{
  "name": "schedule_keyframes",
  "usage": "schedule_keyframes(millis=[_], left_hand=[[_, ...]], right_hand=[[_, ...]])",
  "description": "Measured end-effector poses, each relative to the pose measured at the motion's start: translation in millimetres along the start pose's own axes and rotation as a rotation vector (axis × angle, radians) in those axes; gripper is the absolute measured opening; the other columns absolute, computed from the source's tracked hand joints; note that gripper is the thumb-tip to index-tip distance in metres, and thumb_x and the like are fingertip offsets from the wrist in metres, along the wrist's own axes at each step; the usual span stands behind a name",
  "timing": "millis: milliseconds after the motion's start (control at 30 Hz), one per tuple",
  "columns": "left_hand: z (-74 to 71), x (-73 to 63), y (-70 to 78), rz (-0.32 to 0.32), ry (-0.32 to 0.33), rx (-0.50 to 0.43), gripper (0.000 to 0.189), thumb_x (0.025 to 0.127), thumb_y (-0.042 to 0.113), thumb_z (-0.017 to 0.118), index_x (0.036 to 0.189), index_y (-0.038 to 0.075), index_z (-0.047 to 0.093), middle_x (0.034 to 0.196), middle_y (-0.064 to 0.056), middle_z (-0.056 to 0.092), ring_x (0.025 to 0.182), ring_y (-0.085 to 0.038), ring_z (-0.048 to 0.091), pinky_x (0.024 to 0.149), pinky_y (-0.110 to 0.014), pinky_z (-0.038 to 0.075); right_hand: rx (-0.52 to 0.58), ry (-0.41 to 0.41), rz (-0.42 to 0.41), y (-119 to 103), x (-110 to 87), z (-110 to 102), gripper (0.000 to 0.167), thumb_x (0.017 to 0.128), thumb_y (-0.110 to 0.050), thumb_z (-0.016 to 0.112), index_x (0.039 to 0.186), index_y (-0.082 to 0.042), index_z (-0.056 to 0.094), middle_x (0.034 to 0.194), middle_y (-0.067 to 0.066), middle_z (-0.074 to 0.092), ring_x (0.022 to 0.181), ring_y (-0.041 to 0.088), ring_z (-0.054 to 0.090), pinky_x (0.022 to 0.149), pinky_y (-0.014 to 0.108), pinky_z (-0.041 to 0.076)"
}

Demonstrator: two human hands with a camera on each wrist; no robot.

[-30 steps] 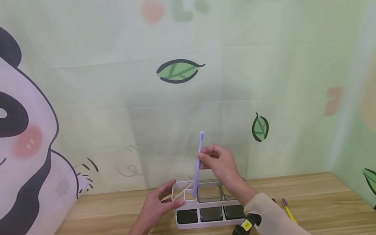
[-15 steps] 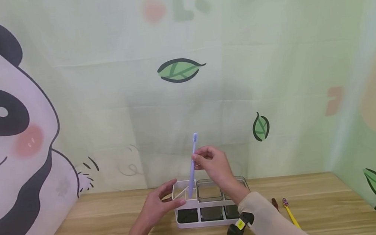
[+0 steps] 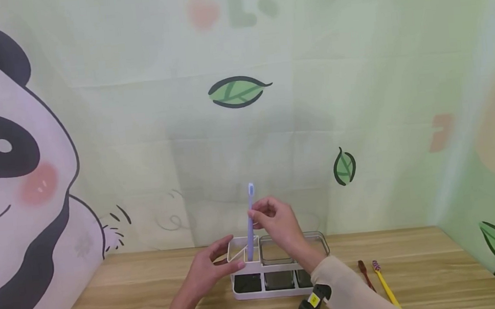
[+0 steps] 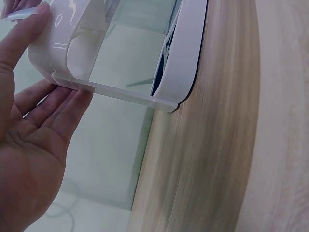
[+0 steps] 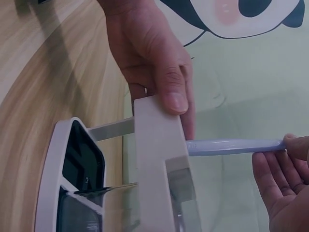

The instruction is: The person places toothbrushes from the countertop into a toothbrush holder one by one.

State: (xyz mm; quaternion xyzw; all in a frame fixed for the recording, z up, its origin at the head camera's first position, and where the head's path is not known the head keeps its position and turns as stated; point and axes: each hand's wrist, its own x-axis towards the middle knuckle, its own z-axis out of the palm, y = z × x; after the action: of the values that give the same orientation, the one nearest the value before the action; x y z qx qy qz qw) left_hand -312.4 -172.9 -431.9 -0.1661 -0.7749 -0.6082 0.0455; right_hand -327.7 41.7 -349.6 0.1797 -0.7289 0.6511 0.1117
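Observation:
A white toothbrush holder [image 3: 284, 266] with a raised rack and a base below stands on the wooden table. My left hand [image 3: 207, 273] grips its left end, thumb on the front of the rack and fingers behind. Between thumb and fingertips, my right hand [image 3: 280, 223] pinches a light purple toothbrush [image 3: 250, 235] by the upper handle. The brush stands nearly upright, bristle head up. Its lower end is within a small front compartment of the rack's left section. In the right wrist view, the rack's wall hides the lower end of the toothbrush [image 5: 227, 147].
Clear cups [image 3: 275, 251] sit in the holder's middle and right sections, partly behind my right forearm. On the table to the right lie a dark red toothbrush [image 3: 365, 274] and a yellow toothbrush [image 3: 385, 284]. A printed cloth [image 3: 247, 149] hangs behind the table.
My right hand has moved left, then down, lowering the purple toothbrush into the rack and bringing it more upright. The left hand has kept its grip on the holder.

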Motion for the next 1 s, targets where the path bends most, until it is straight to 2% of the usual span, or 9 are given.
schedule_keyframes(millis=[567, 1000], left_hand=[[0.4, -0.7, 0.7, 0.000, 0.000, -0.002, 0.074, 0.089, 0.019, 0.089, 0.151, -0.003, 0.054, 0.143, -0.028, 0.061, 0.127, -0.044, 0.063, 0.100, -0.044, 0.058], [-0.5, -1.3, 2.0, -0.006, 0.002, -0.005, 0.074, 0.088, 0.019, 0.089, 0.151, -0.001, 0.056, 0.144, -0.025, 0.062, 0.131, -0.043, 0.061, 0.102, -0.045, 0.058]], right_hand=[[-0.047, -0.062, -0.002, 18, -14.1, 2, 0.011, 0.101, -0.007, 0.074, 0.108, -0.001, 0.069, 0.097, 0.007, 0.071, 0.089, 0.024, 0.071, 0.086, 0.039, 0.064], [-0.095, -0.085, 0.019, 26, -19.7, 6, 0.011, 0.099, -0.005, 0.075, 0.108, -0.002, 0.069, 0.098, 0.005, 0.071, 0.090, 0.021, 0.067, 0.084, 0.034, 0.062]])
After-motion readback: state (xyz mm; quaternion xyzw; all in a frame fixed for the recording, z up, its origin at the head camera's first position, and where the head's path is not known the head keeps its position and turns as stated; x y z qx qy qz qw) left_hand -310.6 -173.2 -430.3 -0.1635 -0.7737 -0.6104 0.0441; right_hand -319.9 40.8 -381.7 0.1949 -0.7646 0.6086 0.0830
